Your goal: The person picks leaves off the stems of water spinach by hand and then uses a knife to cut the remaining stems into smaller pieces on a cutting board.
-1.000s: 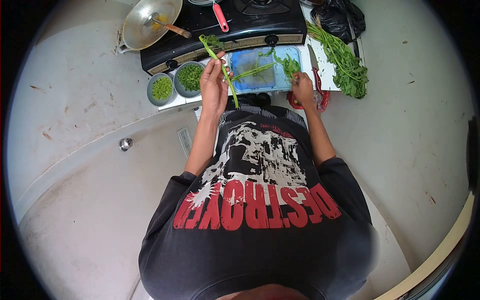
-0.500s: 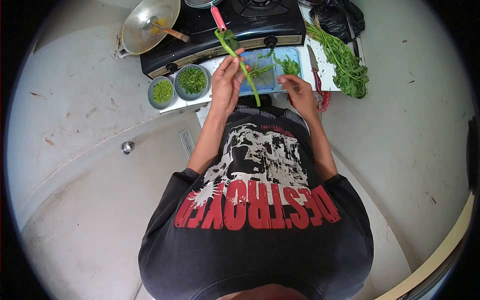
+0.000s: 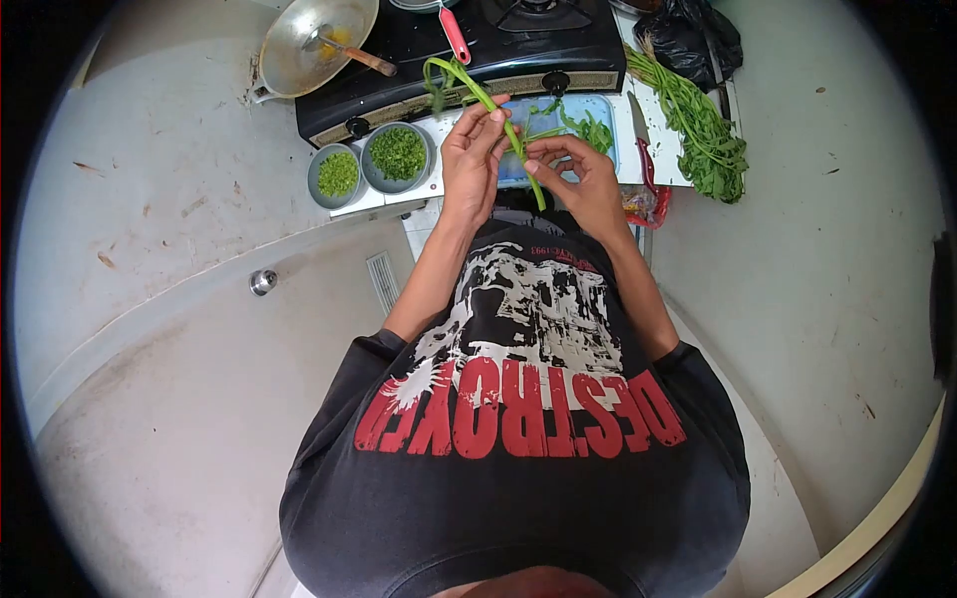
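Note:
My left hand (image 3: 473,164) is closed on a long green leafy stalk (image 3: 479,94), pinching it around the middle. The stalk slants down toward my body, and its leafy top droops on the far left. My right hand (image 3: 586,184) pinches at the stalk's lower part with thumb and fingertips. Beneath my hands lies a blue cutting board (image 3: 601,108), partly hidden by them. Loose green leaves (image 3: 594,133) and thin stems rest on the board.
Left stand a bowl of chopped stems (image 3: 339,174) and a bowl of chopped greens (image 3: 397,153). A red-handled knife (image 3: 645,149) and a bunch of leafy greens (image 3: 703,135) lie right. Behind are a black stove (image 3: 429,85) and a wok (image 3: 289,50).
My right hand has come left from beside the board and taken hold of the stalk's lower part. The stalk's leafy top hangs farther to the left of my left hand. The view has shifted slightly.

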Available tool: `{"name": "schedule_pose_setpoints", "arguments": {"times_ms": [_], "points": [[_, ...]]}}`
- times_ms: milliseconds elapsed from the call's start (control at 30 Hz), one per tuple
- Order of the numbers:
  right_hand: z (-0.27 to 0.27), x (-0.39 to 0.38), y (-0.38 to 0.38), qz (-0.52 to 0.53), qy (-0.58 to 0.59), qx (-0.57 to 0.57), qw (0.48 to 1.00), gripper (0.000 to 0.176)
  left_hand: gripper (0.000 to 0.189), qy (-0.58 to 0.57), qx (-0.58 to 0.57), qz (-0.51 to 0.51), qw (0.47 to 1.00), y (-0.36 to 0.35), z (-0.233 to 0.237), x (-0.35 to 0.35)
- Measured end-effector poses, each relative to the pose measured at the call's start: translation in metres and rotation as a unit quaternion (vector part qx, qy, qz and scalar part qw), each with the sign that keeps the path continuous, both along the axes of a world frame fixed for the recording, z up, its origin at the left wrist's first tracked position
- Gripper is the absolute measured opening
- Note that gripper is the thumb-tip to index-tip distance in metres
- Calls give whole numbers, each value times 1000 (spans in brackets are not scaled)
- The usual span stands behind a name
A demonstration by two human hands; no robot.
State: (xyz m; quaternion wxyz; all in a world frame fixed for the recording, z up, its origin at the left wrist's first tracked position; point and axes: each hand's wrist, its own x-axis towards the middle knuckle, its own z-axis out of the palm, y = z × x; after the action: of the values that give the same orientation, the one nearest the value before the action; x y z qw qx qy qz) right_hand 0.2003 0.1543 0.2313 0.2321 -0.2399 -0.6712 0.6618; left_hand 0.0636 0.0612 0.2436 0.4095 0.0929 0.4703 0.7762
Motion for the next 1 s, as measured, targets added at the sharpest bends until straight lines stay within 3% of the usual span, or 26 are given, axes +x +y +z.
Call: {"name": "schedule_pose_setpoints", "arguments": {"times_ms": [233,733,1000], "points": [[2,-4,-7,-42,2,67,997,21,26,23,-4,15,1000,1,1,2],[-9,-8,-7,-56,31,28,998,16,12,32,-8,48,998,2,0,2],[-12,-8,-6,-2,39,-20,999,14,17,32,-21,56,998,3,0,4]]}}
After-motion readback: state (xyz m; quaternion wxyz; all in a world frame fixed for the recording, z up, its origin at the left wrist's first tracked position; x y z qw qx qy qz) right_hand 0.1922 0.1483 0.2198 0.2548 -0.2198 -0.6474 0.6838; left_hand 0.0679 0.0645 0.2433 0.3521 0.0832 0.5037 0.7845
